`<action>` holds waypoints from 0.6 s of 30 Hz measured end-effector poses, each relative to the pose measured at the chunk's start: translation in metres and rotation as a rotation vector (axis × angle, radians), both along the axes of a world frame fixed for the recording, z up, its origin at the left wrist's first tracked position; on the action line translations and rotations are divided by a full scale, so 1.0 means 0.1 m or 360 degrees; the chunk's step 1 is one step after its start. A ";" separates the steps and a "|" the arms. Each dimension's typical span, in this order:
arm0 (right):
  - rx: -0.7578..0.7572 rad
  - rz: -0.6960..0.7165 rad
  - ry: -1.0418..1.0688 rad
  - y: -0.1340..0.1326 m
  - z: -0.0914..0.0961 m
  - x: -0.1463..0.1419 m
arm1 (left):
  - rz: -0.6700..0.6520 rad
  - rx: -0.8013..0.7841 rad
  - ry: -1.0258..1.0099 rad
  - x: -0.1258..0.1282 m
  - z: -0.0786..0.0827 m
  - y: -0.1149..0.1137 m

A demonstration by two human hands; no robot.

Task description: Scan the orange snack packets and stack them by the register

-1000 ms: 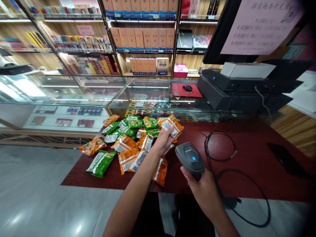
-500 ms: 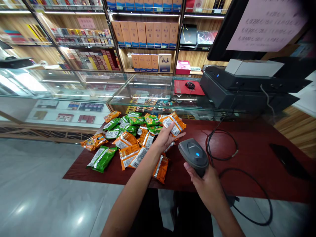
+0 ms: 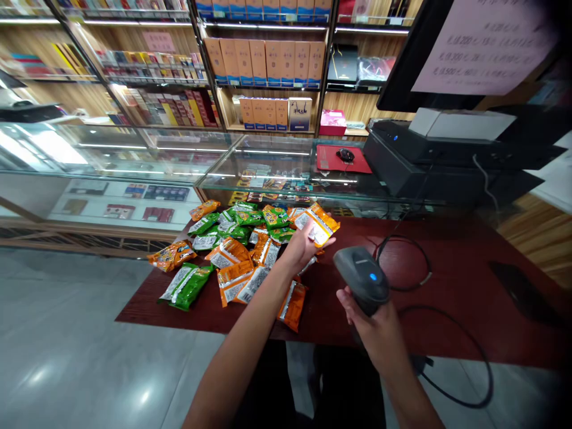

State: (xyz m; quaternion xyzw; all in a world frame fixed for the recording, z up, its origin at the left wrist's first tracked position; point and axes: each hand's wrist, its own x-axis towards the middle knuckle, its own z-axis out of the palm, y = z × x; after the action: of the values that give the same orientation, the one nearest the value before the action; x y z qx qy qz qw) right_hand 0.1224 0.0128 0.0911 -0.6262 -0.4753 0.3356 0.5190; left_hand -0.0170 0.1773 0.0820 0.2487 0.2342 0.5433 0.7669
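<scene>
My left hand holds up an orange snack packet, its pale label side lit brightly. In my right hand is a dark handheld barcode scanner with a blue light glowing on top, its head pointing toward the packet and apart from it. Left of my left hand lies a heap of green packets and orange packets. One green packet rests near the table's left edge, and an orange packet lies beneath my left forearm.
The dark red table carries a looped black cable and a dark flat object at right. Behind stand a glass display counter, a mouse on a red mat, a black till machine and a monitor with a paper sheet.
The scanner has moved slightly right and turned a little in my right hand. The packet in my left hand has tilted, and its label side has become brighter.
</scene>
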 end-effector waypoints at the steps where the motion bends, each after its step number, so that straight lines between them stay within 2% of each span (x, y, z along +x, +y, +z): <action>1: 0.0048 -0.0050 0.0104 0.07 -0.02 -0.02 | 0.0025 0.0035 -0.0008 0.02 0.00 0.00; 6: 0.0176 -0.0162 0.0763 0.53 -0.15 -0.22 | 0.0102 0.0229 -0.0090 0.16 -0.01 -0.03; 9: 0.0200 -0.0173 0.0999 0.74 -0.18 -0.34 | 0.0116 0.0231 0.0023 0.19 -0.06 -0.06; 13: 0.0258 -0.0325 0.1117 0.85 -0.15 -0.42 | 0.0075 0.0042 0.0318 0.18 -0.16 -0.10; 18: 0.0235 -0.0327 0.1154 0.83 -0.12 -0.39 | 0.0043 0.0021 0.0355 0.17 -0.20 -0.13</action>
State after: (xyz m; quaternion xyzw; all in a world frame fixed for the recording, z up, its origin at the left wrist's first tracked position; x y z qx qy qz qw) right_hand 0.0838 0.0959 0.0794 -0.4722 -0.2185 0.4464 0.7280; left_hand 0.0001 0.1648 0.0617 0.3095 0.3178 0.5242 0.7269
